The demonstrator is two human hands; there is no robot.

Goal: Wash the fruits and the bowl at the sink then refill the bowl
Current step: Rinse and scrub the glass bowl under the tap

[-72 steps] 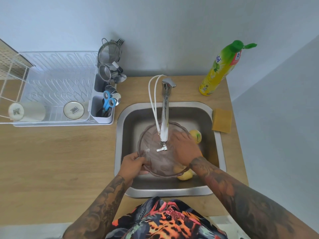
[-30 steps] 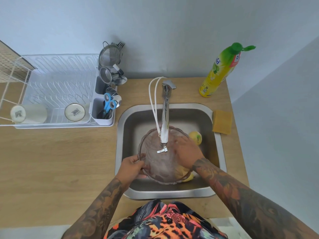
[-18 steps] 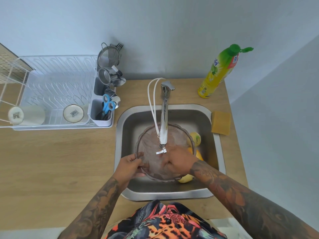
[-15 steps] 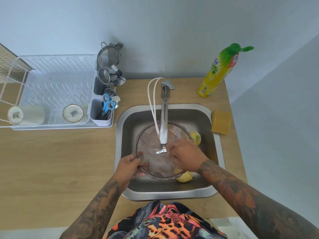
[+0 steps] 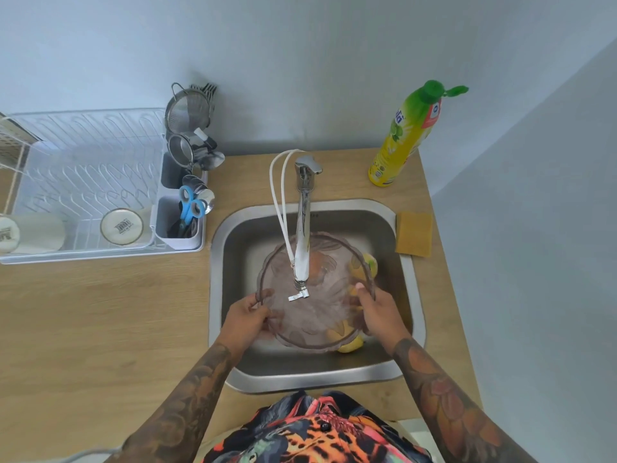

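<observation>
A single wide-angle head-worn view looks steeply down and forward from close above the sink (image 5: 414, 272), with the table (image 5: 100, 329) spreading left, the wall ahead, and the wearer's shirt at the bottom edge.

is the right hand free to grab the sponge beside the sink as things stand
Probably not at once: the right hand grips the rim of the bowl, as does the left hand. The sponge lies uncovered on the counter, so the path looks open once it lets go.
</observation>
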